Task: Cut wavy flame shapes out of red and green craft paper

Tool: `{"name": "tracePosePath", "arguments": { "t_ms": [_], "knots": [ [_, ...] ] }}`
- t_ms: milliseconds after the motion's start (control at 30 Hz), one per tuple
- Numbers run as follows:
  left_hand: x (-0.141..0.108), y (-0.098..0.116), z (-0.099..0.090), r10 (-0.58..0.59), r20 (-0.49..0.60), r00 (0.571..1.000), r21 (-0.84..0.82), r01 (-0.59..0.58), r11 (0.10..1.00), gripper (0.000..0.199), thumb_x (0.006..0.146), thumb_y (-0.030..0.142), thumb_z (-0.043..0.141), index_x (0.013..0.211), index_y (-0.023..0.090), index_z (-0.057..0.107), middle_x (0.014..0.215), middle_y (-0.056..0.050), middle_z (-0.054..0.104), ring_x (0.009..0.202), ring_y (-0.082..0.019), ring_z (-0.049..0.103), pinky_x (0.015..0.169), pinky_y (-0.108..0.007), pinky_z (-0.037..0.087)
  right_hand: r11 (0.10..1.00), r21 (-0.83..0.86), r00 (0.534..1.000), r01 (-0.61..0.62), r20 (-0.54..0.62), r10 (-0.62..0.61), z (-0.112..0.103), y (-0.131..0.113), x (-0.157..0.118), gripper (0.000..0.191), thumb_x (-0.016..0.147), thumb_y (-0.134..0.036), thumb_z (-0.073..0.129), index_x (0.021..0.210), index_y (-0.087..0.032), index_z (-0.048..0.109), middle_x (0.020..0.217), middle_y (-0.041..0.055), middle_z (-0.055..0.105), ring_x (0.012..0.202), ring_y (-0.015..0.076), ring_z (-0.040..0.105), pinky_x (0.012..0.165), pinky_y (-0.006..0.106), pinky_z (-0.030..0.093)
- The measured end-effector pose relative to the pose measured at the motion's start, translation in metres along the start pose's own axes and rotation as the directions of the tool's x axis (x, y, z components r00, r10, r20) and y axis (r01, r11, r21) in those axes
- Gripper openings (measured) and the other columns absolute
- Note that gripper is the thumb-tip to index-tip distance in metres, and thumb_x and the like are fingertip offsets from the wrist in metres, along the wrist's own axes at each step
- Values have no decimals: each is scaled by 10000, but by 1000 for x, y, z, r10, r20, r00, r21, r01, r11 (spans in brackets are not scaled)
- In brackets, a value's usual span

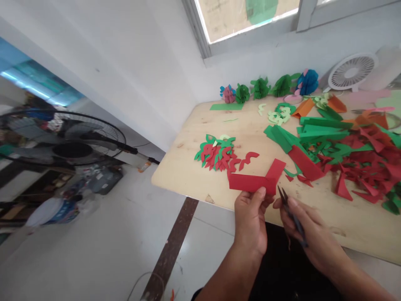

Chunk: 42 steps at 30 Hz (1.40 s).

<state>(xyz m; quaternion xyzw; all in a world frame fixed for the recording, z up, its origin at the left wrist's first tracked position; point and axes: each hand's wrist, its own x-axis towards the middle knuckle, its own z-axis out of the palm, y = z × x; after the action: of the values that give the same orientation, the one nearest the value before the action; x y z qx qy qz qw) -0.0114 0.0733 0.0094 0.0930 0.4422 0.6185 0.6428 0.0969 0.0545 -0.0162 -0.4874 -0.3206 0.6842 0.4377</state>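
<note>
My left hand (253, 213) pinches a folded strip of red paper (247, 182) by its lower edge, near the front of the wooden table. In my right hand (303, 221) is a small pair of dark scissors (290, 211), their blades slightly apart and pointing up toward the paper's right end. The blades look apart from the strip. Another red paper piece (276, 168) lies behind the strip's right end. Just beyond sits a pile of red and green leaf-shaped cutouts (216, 154), with a curvy red cutout (249, 158) beside it.
Red and green paper scraps (369, 167) heap up on the right of the table (175, 163). Several folded paper figures (260, 88) line the wall, near a small white fan (352, 72). A large black fan (72, 149) stands at left on the floor.
</note>
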Motion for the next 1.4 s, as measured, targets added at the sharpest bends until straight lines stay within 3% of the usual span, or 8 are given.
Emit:
{"name": "tracePosePath", "arguments": {
  "t_ms": [133, 333, 600, 833, 1000, 1400],
  "knots": [
    [-2, -8, 6, 9, -27, 1000, -33, -10, 999, 211, 684, 272, 724, 784, 113, 630, 686, -33, 634, 592, -98, 566, 614, -235, 450, 999, 34, 1000, -13, -26, 14, 9, 6, -4, 368, 879, -484, 505, 680, -176, 524, 553, -40, 382, 494, 91, 309, 425, 206, 245],
    [-4, -9, 10, 35, -38, 999, -35, -37, 999, 235, 684, 283, 724, 828, 116, 643, 743, -52, 654, 634, -113, 587, 637, -243, 458, 998, 68, 1000, -2, -16, 3, 12, 8, -1, 438, 879, -498, 498, 581, -181, 446, 514, -47, 365, 463, 81, 264, 410, 197, 235],
    [-8, -8, 15, 58, -39, 998, -79, -61, 995, 135, 713, 247, 695, 747, 123, 657, 693, -36, 651, 623, -98, 589, 637, -218, 465, 998, 58, 999, 38, -27, -36, 17, 10, 2, 461, 868, -511, 507, 557, -183, 418, 509, -51, 343, 474, 86, 270, 415, 195, 234],
    [-10, -9, 16, 57, -47, 997, -75, -60, 995, 165, 717, 248, 692, 640, 132, 604, 612, -4, 590, 554, -79, 539, 549, -191, 427, 998, 30, 998, 59, -39, -58, 17, 8, 3, 470, 863, -520, 507, 543, -191, 404, 500, -53, 337, 470, 90, 271, 418, 211, 234],
    [-10, -10, 16, 56, -52, 997, -72, -60, 996, 105, 719, 213, 684, 710, 126, 625, 645, -11, 595, 568, -78, 533, 561, -192, 432, 998, -20, 997, 67, -43, -67, 17, 6, 4, 477, 868, -528, 489, 539, -194, 401, 489, -56, 331, 455, 88, 272, 409, 218, 227],
    [-10, -6, 14, 59, -65, 996, -22, -60, 998, 215, 670, 306, 733, 663, 131, 608, 631, -8, 596, 591, -97, 550, 624, -232, 450, 991, -90, 994, 97, -36, -101, 16, 6, 4, 467, 875, -526, 476, 547, -206, 385, 482, -64, 304, 448, 93, 245, 417, 238, 209]
  ]
}}
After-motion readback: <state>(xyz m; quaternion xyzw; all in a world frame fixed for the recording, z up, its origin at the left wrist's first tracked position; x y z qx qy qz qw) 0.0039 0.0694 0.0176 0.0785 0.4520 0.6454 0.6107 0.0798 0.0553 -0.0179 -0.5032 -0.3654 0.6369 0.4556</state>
